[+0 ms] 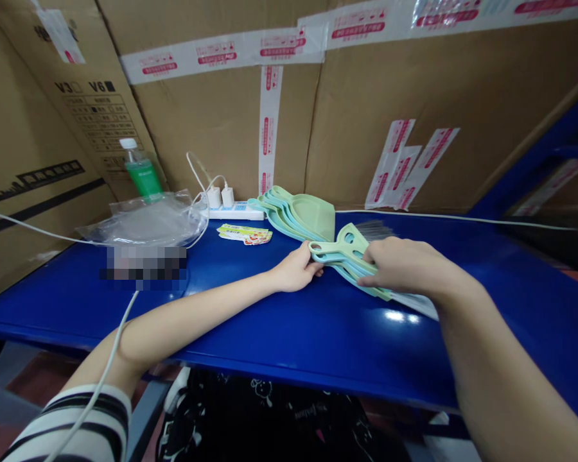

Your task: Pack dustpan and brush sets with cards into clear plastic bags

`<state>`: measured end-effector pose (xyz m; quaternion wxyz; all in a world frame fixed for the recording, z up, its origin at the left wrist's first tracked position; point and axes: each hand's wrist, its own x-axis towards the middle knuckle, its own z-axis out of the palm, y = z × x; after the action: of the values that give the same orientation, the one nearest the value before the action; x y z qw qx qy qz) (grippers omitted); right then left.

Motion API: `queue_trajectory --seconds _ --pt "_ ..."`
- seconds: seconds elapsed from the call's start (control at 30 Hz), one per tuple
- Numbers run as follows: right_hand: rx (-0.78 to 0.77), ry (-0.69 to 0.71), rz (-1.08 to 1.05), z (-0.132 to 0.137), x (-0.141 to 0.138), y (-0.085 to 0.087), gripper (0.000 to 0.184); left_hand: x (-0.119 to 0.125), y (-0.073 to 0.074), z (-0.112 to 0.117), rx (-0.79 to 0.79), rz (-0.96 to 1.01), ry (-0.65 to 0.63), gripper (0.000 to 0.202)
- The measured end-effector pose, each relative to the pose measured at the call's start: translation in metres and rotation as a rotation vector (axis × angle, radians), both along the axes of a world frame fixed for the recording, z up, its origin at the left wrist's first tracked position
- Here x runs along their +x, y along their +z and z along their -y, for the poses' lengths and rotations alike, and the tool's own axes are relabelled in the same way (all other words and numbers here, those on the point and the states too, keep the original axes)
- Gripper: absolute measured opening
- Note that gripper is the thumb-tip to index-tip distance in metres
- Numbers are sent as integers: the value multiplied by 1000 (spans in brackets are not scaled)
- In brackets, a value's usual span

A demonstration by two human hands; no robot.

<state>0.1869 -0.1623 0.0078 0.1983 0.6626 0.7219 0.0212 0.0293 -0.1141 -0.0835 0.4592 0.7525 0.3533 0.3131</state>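
A stack of pale green and light blue hand brushes point(334, 252) lies between my hands, low over the blue table. Their handle ends point left, and clear bristles fan out on the right. My left hand point(296, 266) is closed on the handle ends, thumb on top. Over the brush heads, my right hand point(404, 264) is closed with its fingers at the near edge; part of the stack is hidden beneath it. Just behind stands a nested pile of green and blue dustpans point(313, 215), apart from my hands.
The blue table point(270, 327) backs onto taped cardboard boxes point(212, 115). Printed cards point(245, 233) lie before a white power strip point(236, 210) with plugged chargers. Clear plastic bags point(149, 218) and a green-labelled bottle point(143, 176) are at left. A white cable point(118, 340) crosses my left arm.
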Motion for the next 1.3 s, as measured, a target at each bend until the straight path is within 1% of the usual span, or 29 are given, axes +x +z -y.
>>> queue_trajectory --seconds 0.43,0.63,0.77,1.03,1.13,1.3 --pt "34 44 6 2 -4 2 17 0 -6 -4 -12 50 1 15" --pt "38 22 -7 -2 -3 -1 16 2 -7 -5 -27 82 2 9" --pt "22 18 4 -2 -1 -1 15 2 -6 -3 -15 68 10 9" --pt "-1 -51 9 0 -3 3 18 -1 -4 0 18 15 29 28" --pt "5 -75 16 0 -3 3 18 -7 0 1 9 -32 31 35" --pt "12 -107 25 -2 -3 2 23 -16 10 8 -16 -151 87 45"
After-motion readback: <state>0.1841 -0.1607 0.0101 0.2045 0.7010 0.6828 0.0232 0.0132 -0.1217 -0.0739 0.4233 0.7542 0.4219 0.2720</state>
